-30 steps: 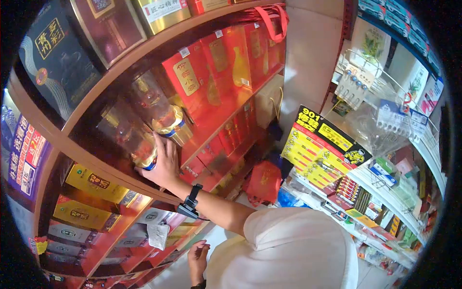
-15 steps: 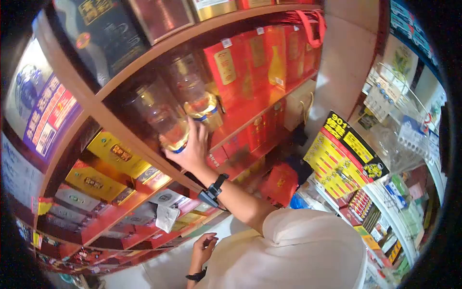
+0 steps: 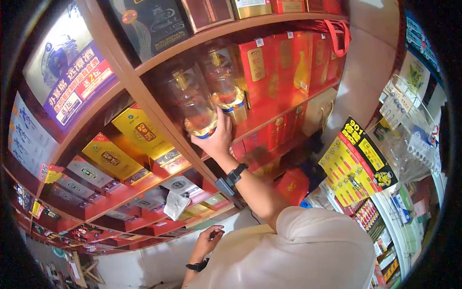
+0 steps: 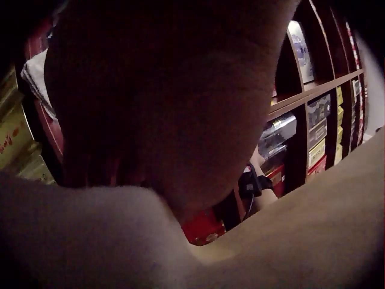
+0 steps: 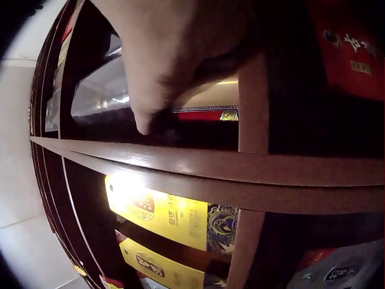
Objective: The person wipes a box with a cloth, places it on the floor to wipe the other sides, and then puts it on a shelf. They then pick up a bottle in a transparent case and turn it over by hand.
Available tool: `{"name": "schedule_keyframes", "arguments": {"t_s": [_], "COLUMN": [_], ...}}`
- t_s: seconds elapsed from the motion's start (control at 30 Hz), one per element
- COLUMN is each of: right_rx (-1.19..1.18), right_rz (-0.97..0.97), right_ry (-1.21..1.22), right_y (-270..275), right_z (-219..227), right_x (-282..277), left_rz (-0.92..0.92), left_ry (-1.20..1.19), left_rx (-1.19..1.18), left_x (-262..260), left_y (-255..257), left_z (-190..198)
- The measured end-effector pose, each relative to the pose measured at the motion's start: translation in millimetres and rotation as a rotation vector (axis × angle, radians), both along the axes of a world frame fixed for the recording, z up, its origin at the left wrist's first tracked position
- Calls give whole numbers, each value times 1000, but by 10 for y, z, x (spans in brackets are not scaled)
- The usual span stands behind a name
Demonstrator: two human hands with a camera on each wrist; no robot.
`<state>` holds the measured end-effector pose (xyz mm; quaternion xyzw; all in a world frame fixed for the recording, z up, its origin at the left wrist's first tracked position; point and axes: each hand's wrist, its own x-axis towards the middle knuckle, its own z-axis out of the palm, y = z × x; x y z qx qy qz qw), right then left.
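Observation:
Two clear-cased bottles with gold caps stand side by side on a shelf in the head view. My right hand [image 3: 220, 137] grips the lower end of the left bottle [image 3: 193, 108], thumb at its bottom edge and fingers between it and the right bottle [image 3: 226, 86]. The right wrist view has the hand [image 5: 162, 54] above a shelf edge, the bottle out of sight. Low in the head view, my left hand [image 3: 211, 238] hangs beside the body, fingers loosely curled around nothing. It fills much of the left wrist view as a dark shape [image 4: 162, 108].
Red boxes [image 3: 262, 67] stand right of the bottles. Yellow boxes [image 3: 144, 132] lie in compartments below left, beyond a wooden shelf edge [image 3: 168, 118]. A white cloth or paper [image 3: 176, 204] hangs lower down. On the right is a yellow price sign [image 3: 356, 164] beside white racks.
The head view has turned, so the shelves and bottles appear farther right and more of the left shelves shows. My right hand keeps its hold on the same bottle; the left hand remains low.

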<state>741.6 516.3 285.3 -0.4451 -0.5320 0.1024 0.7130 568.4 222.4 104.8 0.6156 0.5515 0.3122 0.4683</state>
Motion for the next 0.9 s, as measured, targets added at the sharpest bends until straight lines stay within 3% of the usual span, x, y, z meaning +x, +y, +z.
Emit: {"name": "schedule_keyframes", "arguments": {"t_s": [0.43,0.6,0.73,0.9], "right_rx": [17,83,75,83], "right_rz": [47,93,193,326], "right_ry": [5,54,99,176], "right_y": [-114,-111,-258,-448], "right_z": [7,-65,-48,-51], "right_x": [125,165,246,301], "left_rz": [121,40,24,33], "left_ry": [-74,22,5,-102], "left_rx": [-131,-89,-66,-10], "left_x": [-63,-15,36,190], "left_y": [-223,-71,64,451], "left_z": [-133,-96,-186,10]}}
